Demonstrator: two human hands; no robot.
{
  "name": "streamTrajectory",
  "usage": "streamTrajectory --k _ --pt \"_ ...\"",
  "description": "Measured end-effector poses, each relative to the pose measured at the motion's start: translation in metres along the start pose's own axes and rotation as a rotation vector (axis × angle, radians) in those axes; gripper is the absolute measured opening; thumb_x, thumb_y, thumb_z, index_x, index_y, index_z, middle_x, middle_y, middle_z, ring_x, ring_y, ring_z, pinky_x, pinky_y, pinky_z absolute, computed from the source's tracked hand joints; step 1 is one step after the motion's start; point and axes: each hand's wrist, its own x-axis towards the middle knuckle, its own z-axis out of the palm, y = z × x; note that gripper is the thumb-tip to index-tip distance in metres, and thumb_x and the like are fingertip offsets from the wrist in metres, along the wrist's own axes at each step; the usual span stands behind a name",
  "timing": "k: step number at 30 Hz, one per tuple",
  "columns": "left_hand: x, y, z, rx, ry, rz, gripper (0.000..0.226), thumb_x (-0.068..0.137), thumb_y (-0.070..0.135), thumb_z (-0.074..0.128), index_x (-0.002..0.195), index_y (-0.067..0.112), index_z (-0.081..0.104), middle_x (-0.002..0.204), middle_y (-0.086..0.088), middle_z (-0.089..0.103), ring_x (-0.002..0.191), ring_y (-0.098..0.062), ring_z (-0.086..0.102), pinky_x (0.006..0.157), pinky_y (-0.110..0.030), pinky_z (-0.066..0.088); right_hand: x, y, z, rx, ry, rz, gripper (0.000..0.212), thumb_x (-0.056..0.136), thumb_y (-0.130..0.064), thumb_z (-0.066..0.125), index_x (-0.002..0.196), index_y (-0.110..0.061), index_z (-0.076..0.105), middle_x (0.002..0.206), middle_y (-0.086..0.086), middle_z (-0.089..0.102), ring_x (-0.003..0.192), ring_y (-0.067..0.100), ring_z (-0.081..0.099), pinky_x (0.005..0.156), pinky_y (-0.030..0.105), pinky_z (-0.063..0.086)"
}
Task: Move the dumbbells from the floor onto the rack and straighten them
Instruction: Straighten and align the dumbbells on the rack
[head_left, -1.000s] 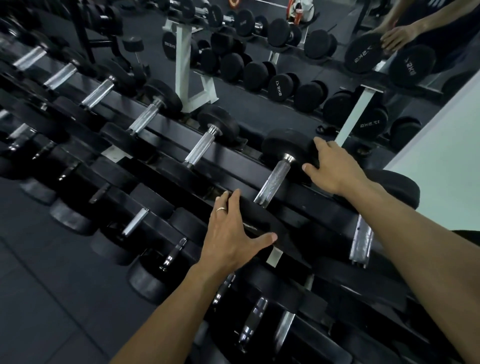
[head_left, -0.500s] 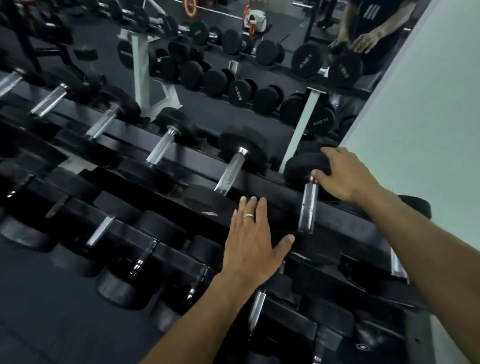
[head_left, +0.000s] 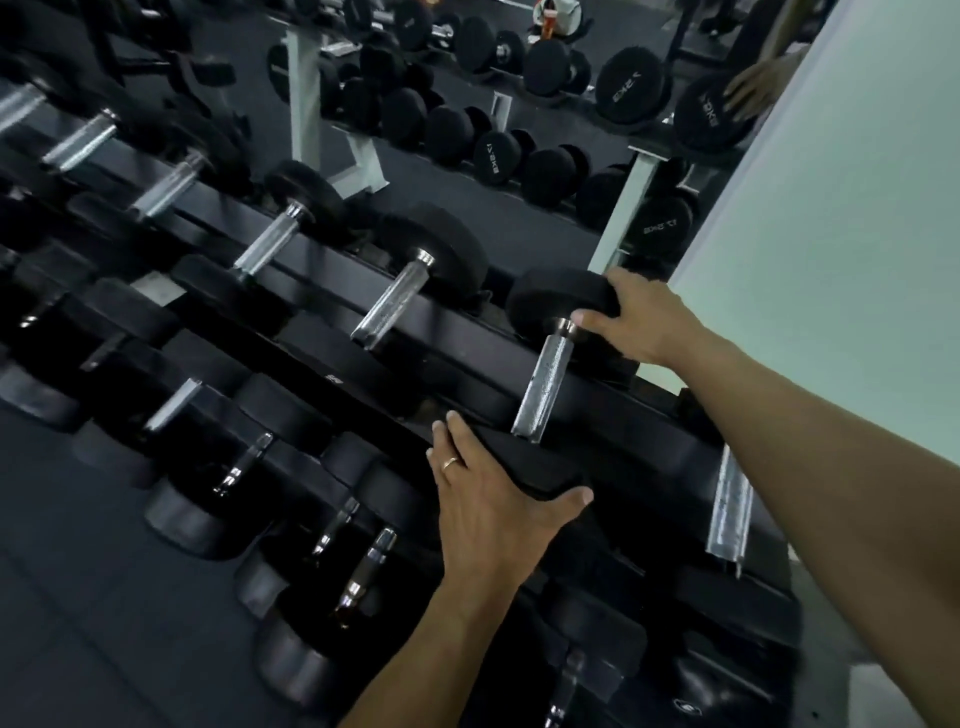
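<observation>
While the left hand (head_left: 488, 499) lies flat on the near head of a dumbbell (head_left: 545, 384) on the top rail of the rack (head_left: 322, 332), the right hand (head_left: 641, 322) grasps its far head. Other dumbbells sit close on both sides. Behind is a mirror (head_left: 467, 218), beside it a pale wall (head_left: 831, 234); the floor (head_left: 78, 597) is dark.
</observation>
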Motion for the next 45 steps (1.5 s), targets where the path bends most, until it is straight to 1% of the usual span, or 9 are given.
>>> streamTrajectory --k 4,10,14,20,28,33,36,41,45 --pt "0.002 -0.001 0.01 -0.047 0.032 0.01 0.14 0.048 0.066 0.079 0.151 0.024 -0.007 0.156 0.011 -0.011 0.148 -0.027 0.012 0.116 -0.043 0.03 0.002 0.012 0.001 0.0 -0.017 -0.009 0.047 0.091 -0.052 0.059 0.118 -0.014 0.049 0.11 0.015 0.063 0.1 0.037 0.06 0.089 0.046 0.049" --pt "0.006 -0.006 0.006 -0.08 0.03 0.031 0.139 0.05 0.057 0.083 0.152 0.018 -0.002 0.155 0.009 -0.008 0.147 -0.02 0.006 0.118 -0.035 0.026 0.0 0.014 0.006 0.007 0.032 -0.058 0.045 0.092 -0.052 0.056 0.114 -0.013 0.048 0.1 0.011 0.061 0.095 0.036 0.06 0.08 0.038 0.043" --pt "0.012 -0.008 0.001 -0.09 -0.008 0.056 0.139 0.052 0.055 0.084 0.152 0.018 -0.005 0.154 0.011 -0.007 0.146 -0.019 0.006 0.118 -0.035 0.026 -0.003 0.014 0.009 -0.03 0.084 -0.065 0.046 0.094 -0.05 0.055 0.117 -0.011 0.048 0.098 0.011 0.062 0.095 0.036 0.06 0.084 0.042 0.044" --pt "0.021 -0.011 -0.008 -0.032 -0.052 0.1 0.139 0.052 0.056 0.085 0.152 0.019 -0.005 0.155 0.01 -0.003 0.145 -0.018 0.01 0.118 -0.032 0.026 -0.009 0.019 0.01 -0.058 0.124 -0.039 0.051 0.095 -0.049 0.054 0.126 -0.01 0.048 0.107 0.016 0.065 0.1 0.037 0.06 0.083 0.04 0.043" --pt "0.02 -0.012 -0.009 -0.024 -0.045 0.098 0.141 0.051 0.057 0.085 0.153 0.019 -0.005 0.156 0.009 -0.003 0.146 -0.015 0.008 0.116 -0.025 0.021 -0.009 0.012 0.009 -0.071 0.1 0.004 0.048 0.095 -0.047 0.056 0.122 -0.009 0.046 0.106 0.016 0.063 0.099 0.037 0.06 0.079 0.038 0.041" --pt "0.019 -0.014 -0.012 0.043 -0.048 0.085 0.142 0.048 0.067 0.08 0.153 0.022 -0.005 0.159 0.006 0.0 0.146 -0.022 0.016 0.116 -0.04 0.03 -0.016 0.019 0.004 0.096 -0.016 0.097 0.052 0.093 -0.037 0.062 0.133 -0.009 0.043 0.122 0.017 0.06 0.112 0.034 0.056 0.085 0.034 0.042" --pt "0.017 -0.012 -0.013 0.119 -0.027 0.107 0.141 0.047 0.074 0.073 0.153 0.023 -0.004 0.159 0.003 0.003 0.145 -0.025 0.02 0.114 -0.046 0.032 -0.036 0.034 0.001 0.065 0.012 0.128 0.065 0.093 -0.035 0.061 0.145 -0.007 0.032 0.139 0.02 0.048 0.126 0.037 0.047 0.097 0.038 0.039" --pt "-0.006 -0.005 0.0 0.326 0.131 0.182 0.117 0.075 0.068 0.061 0.153 0.012 -0.005 0.162 -0.013 0.001 0.149 -0.03 -0.005 0.121 -0.049 0.007 -0.07 0.074 -0.011 -0.068 0.044 0.106 0.068 0.095 -0.036 0.057 0.15 -0.01 0.028 0.146 0.021 0.041 0.129 0.041 0.045 0.106 0.045 0.037" --pt "-0.047 0.01 0.032 0.439 0.256 0.252 0.097 0.088 0.063 0.045 0.153 0.005 0.003 0.161 -0.021 -0.004 0.148 -0.03 -0.018 0.119 -0.047 -0.011 -0.092 0.112 -0.024 -0.076 0.038 0.093 0.067 0.095 -0.038 0.056 0.149 -0.009 0.031 0.149 0.02 0.039 0.133 0.039 0.042 0.108 0.046 0.036"
